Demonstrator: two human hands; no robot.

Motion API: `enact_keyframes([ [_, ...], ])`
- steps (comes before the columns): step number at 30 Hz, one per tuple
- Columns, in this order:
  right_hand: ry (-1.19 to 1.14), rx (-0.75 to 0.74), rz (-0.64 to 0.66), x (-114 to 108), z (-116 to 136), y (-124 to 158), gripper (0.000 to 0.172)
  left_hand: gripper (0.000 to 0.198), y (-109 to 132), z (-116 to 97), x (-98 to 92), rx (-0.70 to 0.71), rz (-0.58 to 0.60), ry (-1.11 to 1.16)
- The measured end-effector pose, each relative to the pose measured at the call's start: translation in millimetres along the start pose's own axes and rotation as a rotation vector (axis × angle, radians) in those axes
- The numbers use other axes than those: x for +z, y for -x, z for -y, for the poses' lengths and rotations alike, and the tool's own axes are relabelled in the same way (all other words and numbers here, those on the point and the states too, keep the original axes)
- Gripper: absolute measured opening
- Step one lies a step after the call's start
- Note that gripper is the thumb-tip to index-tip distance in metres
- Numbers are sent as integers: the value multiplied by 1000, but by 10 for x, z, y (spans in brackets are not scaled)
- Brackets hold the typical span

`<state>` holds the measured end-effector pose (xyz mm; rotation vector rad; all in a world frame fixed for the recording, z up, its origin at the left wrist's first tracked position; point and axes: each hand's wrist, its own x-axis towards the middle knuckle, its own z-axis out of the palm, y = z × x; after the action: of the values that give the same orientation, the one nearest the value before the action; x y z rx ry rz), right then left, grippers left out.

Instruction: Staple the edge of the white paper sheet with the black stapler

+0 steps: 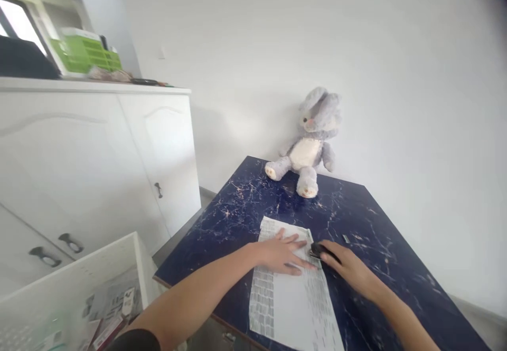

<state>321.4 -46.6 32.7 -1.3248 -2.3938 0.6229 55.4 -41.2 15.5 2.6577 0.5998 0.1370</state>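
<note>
A printed white paper sheet (291,298) lies on a dark blue marbled table (245,203). My left hand (283,253) rests flat on the sheet's upper part, fingers spread. My right hand (348,266) is closed over a small black object (317,248), possibly a stapler, pressed at the sheet's right edge beside my left fingertips.
A grey plush rabbit (311,142) sits at the table's far edge against the white wall. A small dark bit (346,238) lies on the table near my right hand. A white cabinet (99,155) stands to the left, with an open white drawer (79,287) holding papers below it.
</note>
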Motion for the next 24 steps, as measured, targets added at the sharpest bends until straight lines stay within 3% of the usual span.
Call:
enact_keyframes([
  [4,-33,126,-48,-187,-514,297,48,51,22,-31,-13,-27,0,35],
  [6,-57,286,-179,-264,-734,382,53,51,6,-17,-3,-51,-2,71],
  [8,-55,449,-339,-276,-774,384,50,52,-6,32,-8,-28,-56,149],
  [11,-25,506,-462,-55,-418,210,46,42,40,172,-70,-2,-357,393],
  [14,-25,341,-455,402,139,-122,35,57,175,362,-170,-188,-813,672],
  [16,11,275,-434,692,401,-333,26,63,275,485,-223,-273,-982,813],
  [20,139,223,-467,958,509,-421,23,63,390,617,-243,-257,-1020,944],
  [24,212,304,-470,837,374,7,22,59,374,587,-208,-269,-1071,936],
])
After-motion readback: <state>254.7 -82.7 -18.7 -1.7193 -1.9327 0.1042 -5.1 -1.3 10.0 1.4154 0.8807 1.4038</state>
